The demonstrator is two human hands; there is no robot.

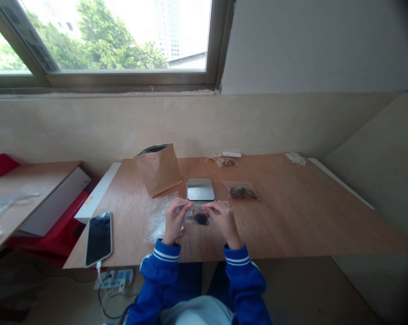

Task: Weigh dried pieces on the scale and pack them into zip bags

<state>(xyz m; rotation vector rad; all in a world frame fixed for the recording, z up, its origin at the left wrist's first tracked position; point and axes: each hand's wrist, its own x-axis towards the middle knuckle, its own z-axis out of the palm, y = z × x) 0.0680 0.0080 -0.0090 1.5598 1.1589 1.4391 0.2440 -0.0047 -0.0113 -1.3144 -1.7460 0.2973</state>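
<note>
- Presently, the small clear bag (pixel 201 218) is located above or on the near part of the surface (pixel 292 216), directly in front of the wearer. It serves as the clock centre; 12 o'clock points to the wall.
- Left hand (pixel 174 219): positioned at 9 o'clock. Fingers are together, clamped on the upper left edge of the bag.
- Right hand (pixel 223 219): positioned at 3 o'clock. Fingers are together, clamped on the upper right edge of the bag.
- Bag contents: dark pieces, visible through the film below the fingers. Whether the bag's lower edge touches the surface cannot be told with certainty from this angle.
- Flat square device (pixel 200 189) with a silver top: at 12 o'clock, just beyond the fingertips.
- Brown paper pouch (pixel 159 171): upright at 11 o'clock, its mouth open.
- Loose clear plastic (pixel 154 222): at 9 o'clock, lying beside the left hand.
- Filled clear bag (pixel 242 190) with brown pieces: lying flat at 2 o'clock.
- Second filled bag (pixel 226 161): at 1 o'clock, near the wall.
- Crumpled whitish item (pixel 295 158): at 2 o'clock, well apart, near the far edge.
- Phone (pixel 99 239): between 8 and 9 o'clock, dark screen upward, white cable (pixel 99 266) connected at its near end.
</note>
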